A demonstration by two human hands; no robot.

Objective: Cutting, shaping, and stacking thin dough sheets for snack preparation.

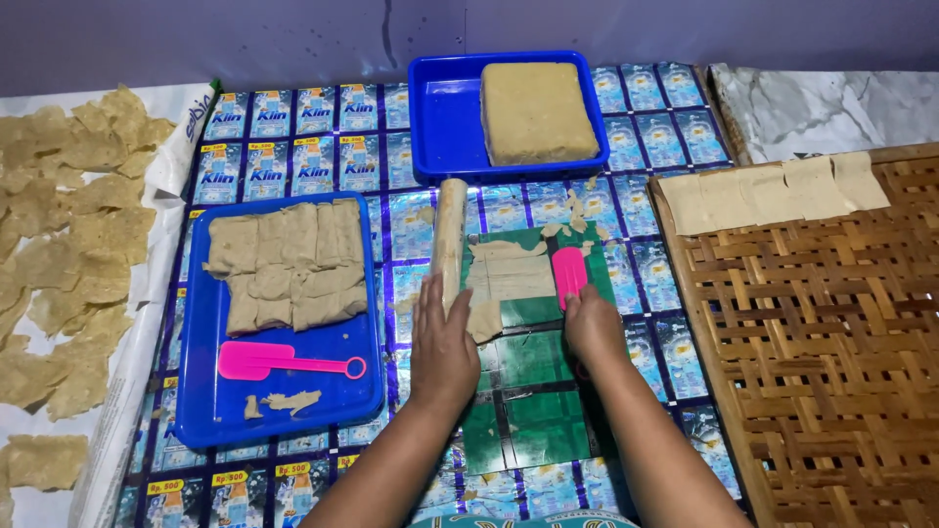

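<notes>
Far blue tray [440, 117] holds a dough block [536, 110], near tray [210, 391] cut pieces [289, 262] and a pink scraper [284, 362]; left hand [442, 347] lies flat, fingers open, against the rolling pin [449, 235], right hand [593, 325] grips another pink scraper [569, 274] on the dough sheet [509, 276].

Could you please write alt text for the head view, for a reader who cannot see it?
Two hands work thin dough on a green board: the left hand rests on a roller, the right hand holds a pink scraper. Blue trays hold cut sheets and a dough block.

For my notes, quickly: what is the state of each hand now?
Left hand: open, flat on the roller.
Right hand: closed, holding the pink scraper.
</notes>
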